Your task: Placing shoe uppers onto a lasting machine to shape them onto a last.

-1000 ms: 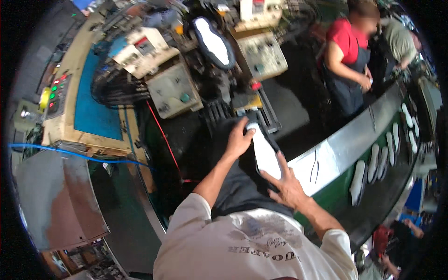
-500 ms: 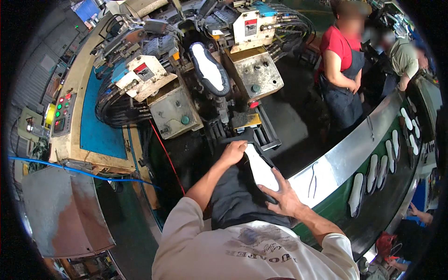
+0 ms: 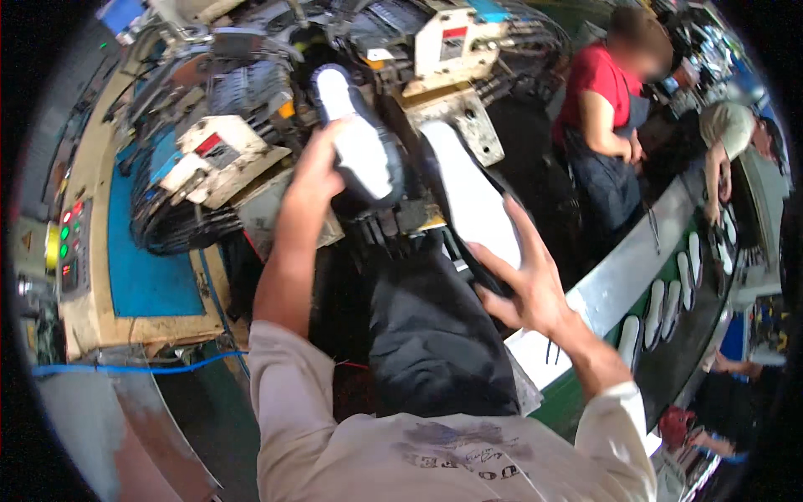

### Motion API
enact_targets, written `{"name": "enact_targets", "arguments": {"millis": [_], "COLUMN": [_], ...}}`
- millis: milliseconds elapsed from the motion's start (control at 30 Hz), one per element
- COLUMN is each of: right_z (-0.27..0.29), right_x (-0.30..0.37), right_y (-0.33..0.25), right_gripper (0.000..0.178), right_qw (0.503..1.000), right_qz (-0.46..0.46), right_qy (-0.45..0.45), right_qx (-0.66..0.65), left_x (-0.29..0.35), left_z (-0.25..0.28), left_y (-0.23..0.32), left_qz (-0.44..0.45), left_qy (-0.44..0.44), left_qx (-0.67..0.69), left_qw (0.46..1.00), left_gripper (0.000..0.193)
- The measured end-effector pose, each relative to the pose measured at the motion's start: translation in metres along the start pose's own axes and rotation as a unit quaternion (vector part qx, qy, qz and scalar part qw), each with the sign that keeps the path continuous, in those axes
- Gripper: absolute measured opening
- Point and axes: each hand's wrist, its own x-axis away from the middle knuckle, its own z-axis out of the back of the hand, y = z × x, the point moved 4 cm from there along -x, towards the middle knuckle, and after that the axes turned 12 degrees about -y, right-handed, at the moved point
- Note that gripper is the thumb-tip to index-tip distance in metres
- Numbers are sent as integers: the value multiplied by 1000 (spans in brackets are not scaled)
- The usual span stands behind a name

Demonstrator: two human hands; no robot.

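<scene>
A dark shoe upper [image 3: 378, 180] with a white insole face sits on the machine's central holder, sole side up. My left hand [image 3: 320, 167] is closed on its left side, with the fingertips partly hidden against it. In my right hand [image 3: 529, 280] I grip a second dark shoe upper [image 3: 473, 197], also with its white bottom up. Its wide end is between my thumb and fingers, and its narrow end points away, just right of the mounted one.
The large machine has cream side heads [image 3: 456, 50] and a blue-topped cabinet [image 3: 155, 251] with lit buttons at left. A metal ledge [image 3: 615, 259] and a dark conveyor [image 3: 682, 335] with several uppers curve along the right. A co-worker in a red shirt [image 3: 598, 88] stands beyond.
My left hand has let go of the upper at my lap and reached forward to the mounted one. My right hand has carried its upper forward beside the machine. The view has shifted.
</scene>
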Motion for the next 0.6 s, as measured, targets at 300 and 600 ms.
{"name": "enact_targets", "arguments": {"millis": [300, 600], "right_z": [-44, -95], "right_x": [-203, -206], "right_y": [20, 15], "right_gripper": [76, 74], "right_qw": [999, 995], "right_qz": [18, 20], "right_qy": [38, 88], "right_qx": [-7, -50], "left_x": [244, 344], "left_z": [-8, 13], "left_y": [-48, -138], "left_qz": [-81, -9], "left_qy": [-160, -35], "left_qx": [89, 159], "left_qw": [980, 987], "left_gripper": [107, 144]}}
